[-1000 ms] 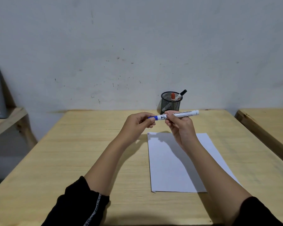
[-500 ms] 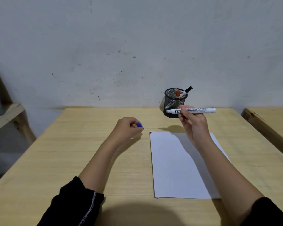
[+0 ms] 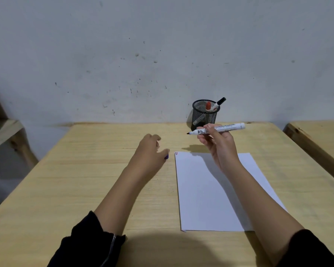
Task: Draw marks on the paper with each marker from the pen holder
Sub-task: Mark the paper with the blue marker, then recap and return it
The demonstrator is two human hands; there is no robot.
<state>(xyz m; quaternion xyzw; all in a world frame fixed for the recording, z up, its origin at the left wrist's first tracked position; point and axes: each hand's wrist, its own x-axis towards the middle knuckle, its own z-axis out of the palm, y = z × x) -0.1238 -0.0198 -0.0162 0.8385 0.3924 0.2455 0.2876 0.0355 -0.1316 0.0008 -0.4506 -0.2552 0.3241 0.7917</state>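
Observation:
My right hand (image 3: 219, 145) holds a white marker (image 3: 223, 128) level above the table, its bare dark tip pointing left, just in front of the black mesh pen holder (image 3: 205, 114). A red-capped marker (image 3: 208, 105) and a black-capped marker (image 3: 220, 102) stand in the holder. My left hand (image 3: 149, 151) hangs low over the table left of the paper, fingers apart. The blue cap (image 3: 166, 156) shows at my left thumb tip, on the wood. The white paper (image 3: 204, 199) lies under my right forearm, with small marks at its top left corner (image 3: 176, 153).
The wooden table (image 3: 85, 180) meets a grey wall at its far edge. A second wooden table (image 3: 320, 137) stands to the right across a narrow gap. A wooden shelf (image 3: 4, 132) juts in at the left.
My left hand pulled the blue cap off, carried it left and down to the table, and its fingers have loosened. My right hand moved the uncapped marker right, toward the holder.

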